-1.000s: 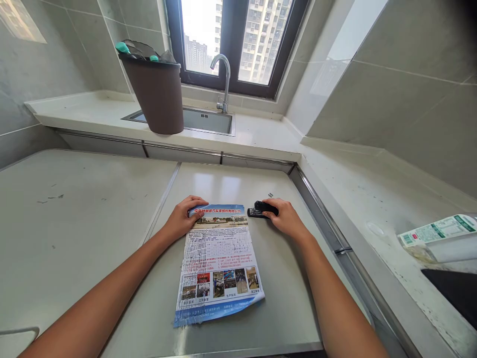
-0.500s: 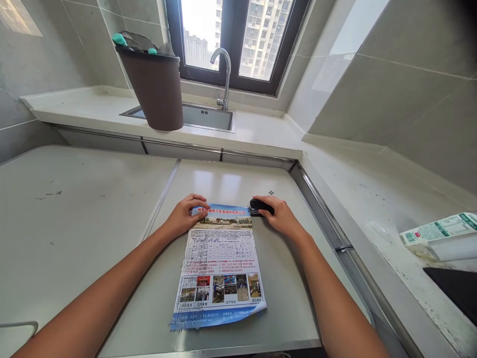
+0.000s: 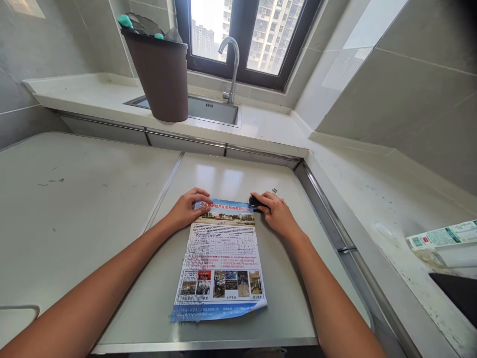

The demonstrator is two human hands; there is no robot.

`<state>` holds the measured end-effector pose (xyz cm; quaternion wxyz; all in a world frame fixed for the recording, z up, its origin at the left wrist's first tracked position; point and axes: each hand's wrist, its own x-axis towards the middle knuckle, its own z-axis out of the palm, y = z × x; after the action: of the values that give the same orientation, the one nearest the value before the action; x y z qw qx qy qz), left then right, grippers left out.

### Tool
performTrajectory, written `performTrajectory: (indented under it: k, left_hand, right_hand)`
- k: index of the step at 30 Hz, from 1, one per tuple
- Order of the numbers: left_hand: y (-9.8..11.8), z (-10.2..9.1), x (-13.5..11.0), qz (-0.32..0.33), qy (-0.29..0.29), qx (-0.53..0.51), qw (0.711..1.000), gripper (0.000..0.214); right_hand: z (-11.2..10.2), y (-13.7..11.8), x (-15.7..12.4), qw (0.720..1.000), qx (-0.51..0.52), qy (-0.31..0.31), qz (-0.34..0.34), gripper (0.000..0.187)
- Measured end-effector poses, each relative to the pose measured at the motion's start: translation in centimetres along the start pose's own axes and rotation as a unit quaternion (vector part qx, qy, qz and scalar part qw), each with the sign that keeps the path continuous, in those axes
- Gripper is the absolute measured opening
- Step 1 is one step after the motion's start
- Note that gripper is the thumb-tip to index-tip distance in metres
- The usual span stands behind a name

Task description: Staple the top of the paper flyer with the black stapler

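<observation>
A printed paper flyer lies on the table in front of me, its lower right corner curling up. Rows of small staple-like marks cover its left side. My left hand grips the flyer's top left corner, thumb on the paper and fingers curled at the edge. In my right hand is a black stapler, with the fingers closed over its top. The stapler's front end meets the flyer's top right corner; whether paper sits inside its jaw cannot be made out.
Two small staple strips lie beyond my right hand. Dark bits are scattered over the left table. A brown bin stands by the sink and faucet. A carton lies on the right counter.
The whole view has shifted slightly. My right fingers have come further over the stapler's top and look pressed down on it. My left hand stays at the flyer's corner.
</observation>
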<state>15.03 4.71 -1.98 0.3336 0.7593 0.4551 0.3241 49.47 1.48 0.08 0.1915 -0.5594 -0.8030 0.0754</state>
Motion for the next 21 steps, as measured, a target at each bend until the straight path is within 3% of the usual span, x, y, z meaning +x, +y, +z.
performTrajectory:
  k: [21]
  left_hand:
    - [-0.18,0.09,0.06,0.008,0.0,-0.007,1.0,0.025]
  right_hand:
    - [-0.23,-0.75,-0.09,0.999,-0.052,-0.006,0.002,0.05]
